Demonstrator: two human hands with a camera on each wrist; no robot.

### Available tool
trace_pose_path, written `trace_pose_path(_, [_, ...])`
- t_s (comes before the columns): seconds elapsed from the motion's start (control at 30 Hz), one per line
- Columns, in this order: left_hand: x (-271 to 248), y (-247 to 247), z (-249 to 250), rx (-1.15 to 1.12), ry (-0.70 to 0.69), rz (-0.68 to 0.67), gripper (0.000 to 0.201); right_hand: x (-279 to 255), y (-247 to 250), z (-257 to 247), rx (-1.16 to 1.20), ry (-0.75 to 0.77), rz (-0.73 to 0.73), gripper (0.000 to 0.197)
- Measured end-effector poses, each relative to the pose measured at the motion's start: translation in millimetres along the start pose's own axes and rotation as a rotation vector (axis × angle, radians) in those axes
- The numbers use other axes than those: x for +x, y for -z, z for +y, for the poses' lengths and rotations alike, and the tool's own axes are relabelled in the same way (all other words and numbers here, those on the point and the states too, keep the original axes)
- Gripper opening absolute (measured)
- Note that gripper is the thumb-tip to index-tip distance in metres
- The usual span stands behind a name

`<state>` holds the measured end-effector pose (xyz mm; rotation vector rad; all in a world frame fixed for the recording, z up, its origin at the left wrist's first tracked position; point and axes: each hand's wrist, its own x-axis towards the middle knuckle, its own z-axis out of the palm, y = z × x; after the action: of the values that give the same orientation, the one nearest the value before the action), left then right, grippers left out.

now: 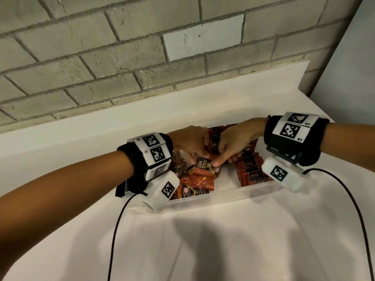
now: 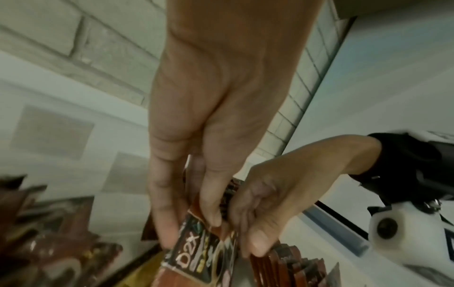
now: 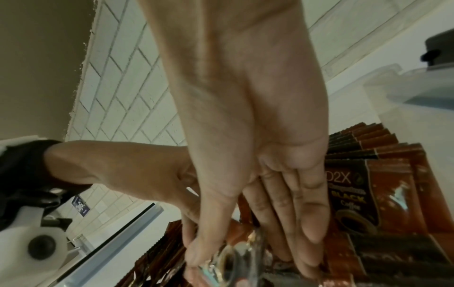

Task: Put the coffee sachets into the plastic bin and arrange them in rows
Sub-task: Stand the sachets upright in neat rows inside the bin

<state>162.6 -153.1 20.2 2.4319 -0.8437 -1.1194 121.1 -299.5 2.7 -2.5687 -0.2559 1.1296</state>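
Coffee sachets: flat glossy red-brown packets; one pinched between both hands above the bin's middle.
Left hand: fingers curled on that sachet.
Right hand: thumb and forefinger pinching it.
Plastic bin: clear, rectangular; loose heap left, upright row right, bare floor between.
Surface: smooth white.

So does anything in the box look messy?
Yes. The sachets at the left end of the plastic bin lie in a jumbled pile, flat and crooked, while the row on the right stands neatly on edge.
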Motion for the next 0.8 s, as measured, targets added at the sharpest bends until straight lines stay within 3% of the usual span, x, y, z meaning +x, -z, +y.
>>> trace_pose_path(0.13, [2,0,6,-0.147,-0.065,0.02,0.025,3,-1,3,-0.003,-0.028,0.069,0.033])
trace_pose_path(0.27, [5,7,-5,0.037,0.113,0.058,0.021,5,0,8,0.079,-0.036,0.04,0.026])
trace_pose_path(0.43, [1,0,-9,0.032,0.139,0.005,0.045,6,1,9,0.173,-0.053,-0.005,0.022])
trace_pose_path(0.57, [1,-5,-2,-0.137,0.109,-0.08,0.016,4,2,6,0.224,-0.086,-0.022,0.032])
trace_pose_path(0.7, [2,-8,3,-0.23,0.114,-0.085,0.01,5,2,4,0.213,-0.069,0.04,0.036])
trace_pose_path(0.8, [4,-11,1,-0.249,0.086,-0.05,0.016,3,1,3,0.122,-0.032,0.094,0.02])
